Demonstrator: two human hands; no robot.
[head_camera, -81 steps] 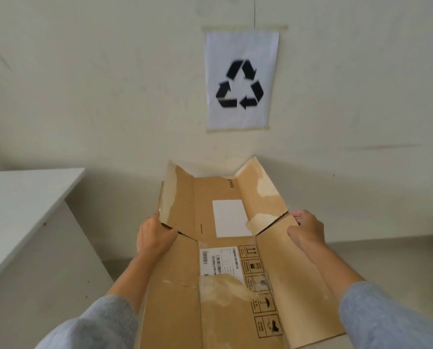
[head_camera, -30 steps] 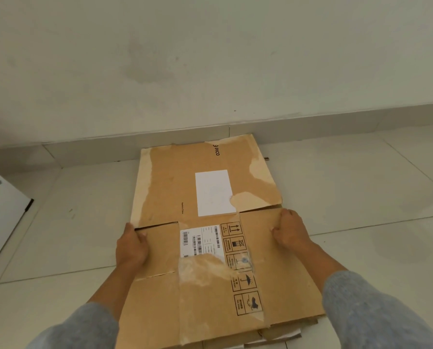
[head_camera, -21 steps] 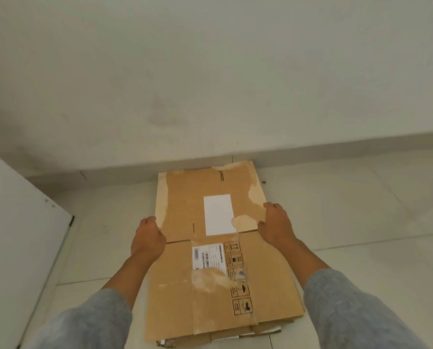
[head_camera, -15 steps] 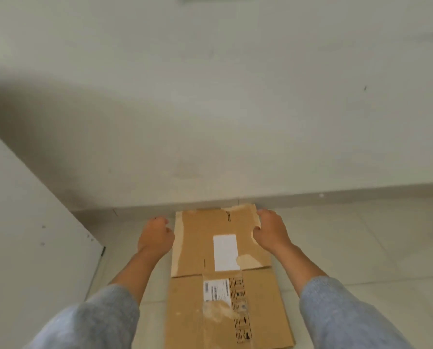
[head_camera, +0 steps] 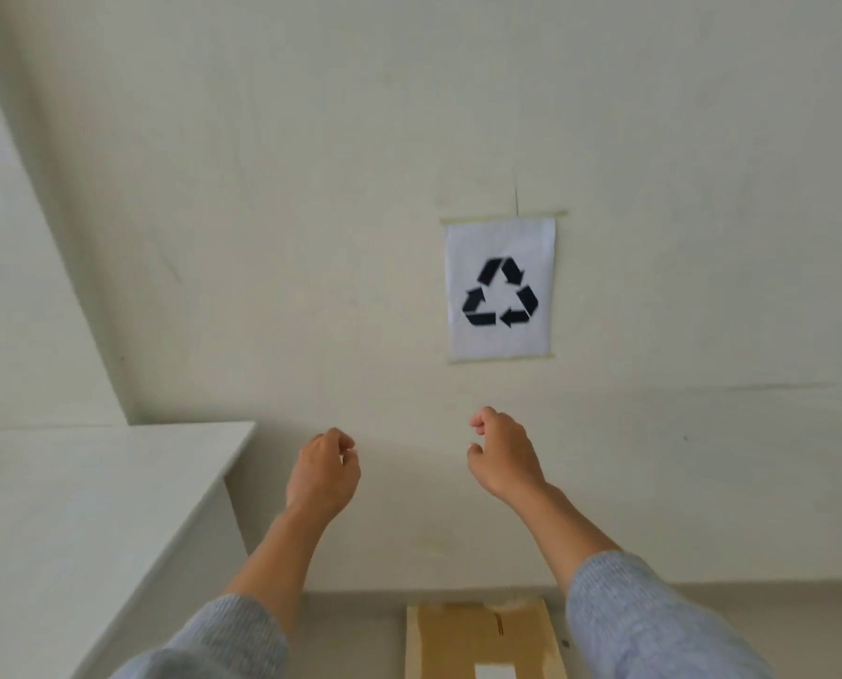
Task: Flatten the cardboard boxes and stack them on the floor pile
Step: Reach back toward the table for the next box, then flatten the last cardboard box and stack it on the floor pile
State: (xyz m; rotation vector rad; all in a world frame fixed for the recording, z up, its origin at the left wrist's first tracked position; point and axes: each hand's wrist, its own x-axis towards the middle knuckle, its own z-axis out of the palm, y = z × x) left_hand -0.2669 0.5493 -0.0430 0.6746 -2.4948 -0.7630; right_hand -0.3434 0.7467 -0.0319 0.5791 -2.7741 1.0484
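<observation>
A flattened brown cardboard box (head_camera: 482, 639) lies on the floor against the wall, only its far end showing at the bottom edge of the view. My left hand (head_camera: 324, 470) hangs in the air well above it, fingers loosely curled, holding nothing. My right hand (head_camera: 502, 455) is raised beside it, fingers also loosely curled and empty. Both hands are clear of the cardboard. Grey sleeves cover my forearms.
A white table (head_camera: 66, 507) stands at the left, its corner close to my left hand. A sheet with a black recycling sign (head_camera: 501, 291) is taped to the pale wall ahead. A strip of tiled floor (head_camera: 350, 644) shows beside the cardboard.
Both hands let go of the flattened box, which now lies on the floor pile, and rose away from it. The view tilted up from the floor to the wall.
</observation>
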